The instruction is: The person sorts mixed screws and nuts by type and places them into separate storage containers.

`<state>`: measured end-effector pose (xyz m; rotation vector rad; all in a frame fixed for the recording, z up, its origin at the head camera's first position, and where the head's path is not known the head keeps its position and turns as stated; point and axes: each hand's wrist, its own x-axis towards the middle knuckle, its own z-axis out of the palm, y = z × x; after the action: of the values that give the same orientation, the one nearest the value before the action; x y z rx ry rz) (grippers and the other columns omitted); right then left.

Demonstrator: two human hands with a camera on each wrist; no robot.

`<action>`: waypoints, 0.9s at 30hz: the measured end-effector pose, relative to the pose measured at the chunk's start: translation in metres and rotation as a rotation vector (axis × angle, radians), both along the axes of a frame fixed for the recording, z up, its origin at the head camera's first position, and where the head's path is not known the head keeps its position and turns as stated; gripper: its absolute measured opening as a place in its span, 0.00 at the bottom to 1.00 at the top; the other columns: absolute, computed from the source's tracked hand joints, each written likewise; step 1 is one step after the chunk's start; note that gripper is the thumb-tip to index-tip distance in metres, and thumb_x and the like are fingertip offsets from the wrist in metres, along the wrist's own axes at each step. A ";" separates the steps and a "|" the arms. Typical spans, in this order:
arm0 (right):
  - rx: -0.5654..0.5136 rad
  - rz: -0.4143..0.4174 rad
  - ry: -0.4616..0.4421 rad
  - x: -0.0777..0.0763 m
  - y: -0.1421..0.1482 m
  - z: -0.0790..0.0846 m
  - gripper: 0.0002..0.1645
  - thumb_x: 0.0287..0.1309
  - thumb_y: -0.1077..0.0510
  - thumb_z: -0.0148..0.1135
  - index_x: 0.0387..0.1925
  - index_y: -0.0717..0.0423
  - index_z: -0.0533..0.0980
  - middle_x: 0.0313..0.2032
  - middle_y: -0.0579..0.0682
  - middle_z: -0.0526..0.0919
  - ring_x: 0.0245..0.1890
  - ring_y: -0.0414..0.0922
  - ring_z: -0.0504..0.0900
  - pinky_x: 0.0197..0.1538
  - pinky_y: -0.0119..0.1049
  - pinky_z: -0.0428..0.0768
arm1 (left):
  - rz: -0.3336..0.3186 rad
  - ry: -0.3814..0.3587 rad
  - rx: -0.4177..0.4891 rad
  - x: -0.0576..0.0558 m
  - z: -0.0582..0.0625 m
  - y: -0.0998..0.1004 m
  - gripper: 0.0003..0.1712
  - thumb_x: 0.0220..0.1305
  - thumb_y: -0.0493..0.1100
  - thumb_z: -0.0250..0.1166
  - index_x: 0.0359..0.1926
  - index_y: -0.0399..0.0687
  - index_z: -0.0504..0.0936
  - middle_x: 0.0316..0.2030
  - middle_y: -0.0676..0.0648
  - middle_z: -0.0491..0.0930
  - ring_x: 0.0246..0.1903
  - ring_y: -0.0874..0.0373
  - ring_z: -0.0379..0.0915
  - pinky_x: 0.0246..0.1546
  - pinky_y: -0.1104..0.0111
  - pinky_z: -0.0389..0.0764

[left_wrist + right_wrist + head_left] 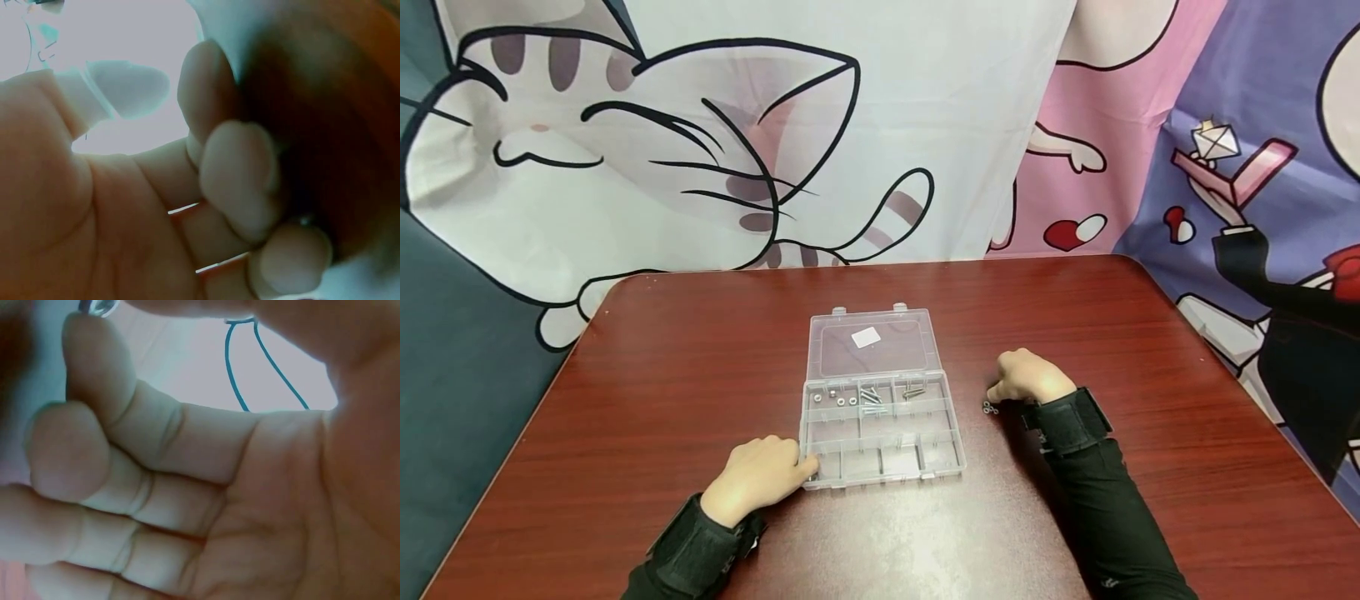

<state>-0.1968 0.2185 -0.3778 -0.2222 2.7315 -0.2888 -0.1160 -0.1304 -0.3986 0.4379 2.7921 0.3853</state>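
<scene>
A clear plastic compartment box [880,417] lies on the table with its lid [872,346] folded back. Several small nuts [841,402] and screws [870,396] sit in its rear compartments. At the front left corner of the box, the thumb of my left hand [760,475] touches the plastic, while the other fingers are loosely bent beside it. To the right of the box, my right hand [1033,379] is low over the table, fingertips at a small cluster of nuts [990,407]. A shiny metal piece [103,306] shows at the index fingertip; whether it is pinched is hidden.
The reddish-brown wooden table [700,333] has rounded back corners. Behind it hangs a cloth [925,125] with cartoon prints. A white label [866,337] is stuck on the lid. Black straps [1067,421] are around both wrists.
</scene>
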 end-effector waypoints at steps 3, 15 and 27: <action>-0.013 0.010 0.016 0.000 0.000 0.003 0.13 0.42 0.54 0.66 0.15 0.57 0.73 0.20 0.51 0.73 0.20 0.46 0.70 0.25 0.38 0.69 | -0.003 -0.002 0.007 0.000 0.000 0.000 0.25 0.59 0.51 0.53 0.09 0.50 0.59 0.10 0.53 0.54 0.11 0.59 0.57 0.15 0.65 0.58; -0.018 0.109 0.111 -0.011 -0.037 0.038 0.13 0.40 0.54 0.65 0.14 0.57 0.73 0.18 0.48 0.71 0.20 0.45 0.68 0.26 0.38 0.69 | 0.005 -0.006 -0.002 -0.001 0.000 0.000 0.25 0.59 0.52 0.53 0.09 0.50 0.60 0.10 0.53 0.55 0.12 0.58 0.59 0.16 0.64 0.60; -0.017 0.256 0.172 -0.013 -0.094 0.056 0.20 0.40 0.57 0.63 0.06 0.52 0.63 0.11 0.42 0.61 0.16 0.40 0.62 0.24 0.34 0.65 | 0.006 0.000 -0.006 -0.001 -0.001 -0.001 0.25 0.58 0.52 0.53 0.08 0.50 0.61 0.10 0.53 0.57 0.13 0.58 0.61 0.15 0.63 0.61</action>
<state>-0.2098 0.1244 -0.3222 -0.6224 2.8271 -0.2298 -0.1172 -0.1312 -0.3994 0.4285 2.7946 0.3785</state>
